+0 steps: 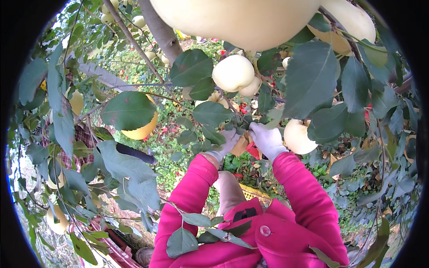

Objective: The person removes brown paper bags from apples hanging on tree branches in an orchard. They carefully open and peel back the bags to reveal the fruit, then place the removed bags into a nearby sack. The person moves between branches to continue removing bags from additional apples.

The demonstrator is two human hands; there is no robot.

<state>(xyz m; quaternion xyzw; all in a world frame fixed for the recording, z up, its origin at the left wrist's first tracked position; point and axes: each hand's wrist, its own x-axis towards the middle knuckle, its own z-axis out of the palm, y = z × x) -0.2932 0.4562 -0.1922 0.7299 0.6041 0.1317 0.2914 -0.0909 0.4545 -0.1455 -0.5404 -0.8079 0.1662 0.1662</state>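
Both hands wear pale, thin gloves and meet in front of me among apple leaves. My left hand is at a brown paper bag with a red inner layer. My right hand has its fingers on the top of the same bag, close under a twig. Whether the bag holds a fruit cannot be told. Just right of my right hand hangs a pale apple. Above the hands hangs another pale apple, with more fruit behind it. Leaves partly cover my left fingers.
A very large pale apple hangs close to the camera. Leafy branches surround my arms, and a grey trunk stands at upper left. A yellow plastic crate lies below on the ground. At left, behind leaves, is a person in a plaid sleeve.
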